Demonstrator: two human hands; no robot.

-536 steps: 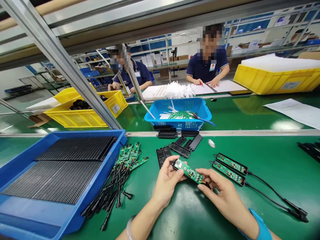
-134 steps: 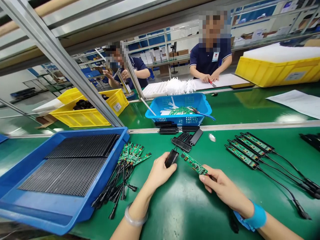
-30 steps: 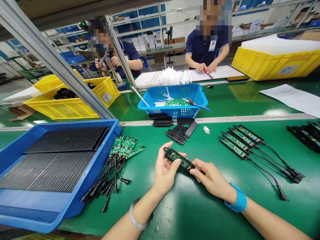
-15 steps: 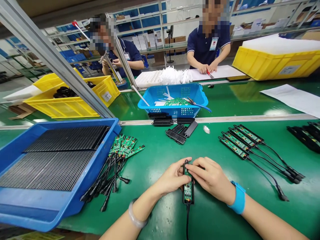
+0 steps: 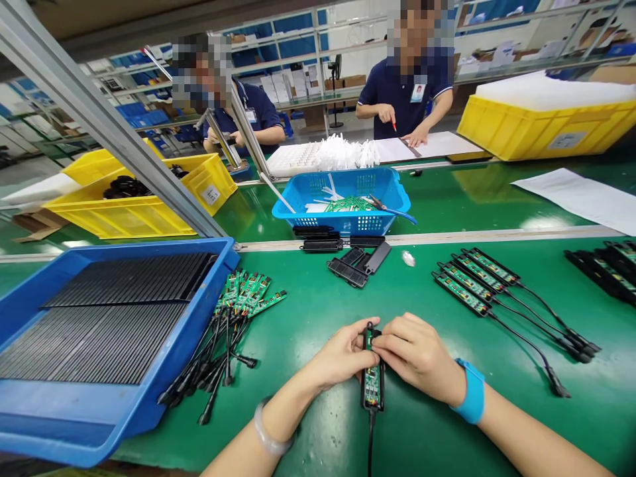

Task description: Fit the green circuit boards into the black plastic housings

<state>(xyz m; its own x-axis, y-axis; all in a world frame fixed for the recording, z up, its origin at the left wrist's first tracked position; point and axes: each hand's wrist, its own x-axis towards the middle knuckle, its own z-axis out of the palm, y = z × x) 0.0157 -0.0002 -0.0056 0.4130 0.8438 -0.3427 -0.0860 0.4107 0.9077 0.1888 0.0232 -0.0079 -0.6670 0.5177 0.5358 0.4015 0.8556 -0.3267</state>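
Case turn: since a second ago, the black case (image 5: 380, 394) has swung from a slant to lie nearly up-and-down in the frame, and your right hand (image 5: 415, 354) has gone from its cable end to its upper end.
Left hand: your left hand (image 5: 345, 351) grips the case's left side, thumb across the green circuit board (image 5: 371, 383), probably to steady board and case together.
Right hand: your fingertips are narrowed on a small dark piece (image 5: 376, 335) at the upper end; I can't tell what it is.
Case and cable: lower centre of the frame, open face towards you; the cable (image 5: 371, 437) leaves by the bottom edge, likely clear of your fingers.
Loose boards: the loose boards (image 5: 248, 291) lie fanned left of centre on the table (image 5: 298, 285), perhaps so you can lift one singly.
Filled cases: four filled cases (image 5: 462, 293) sit side by side at right, leads trailing lower right, apparently against tangling.
Spare cases: the spare cases (image 5: 380, 257) lie heaped at centre, just before the blue basket (image 5: 342, 222), seemingly within easy reach.
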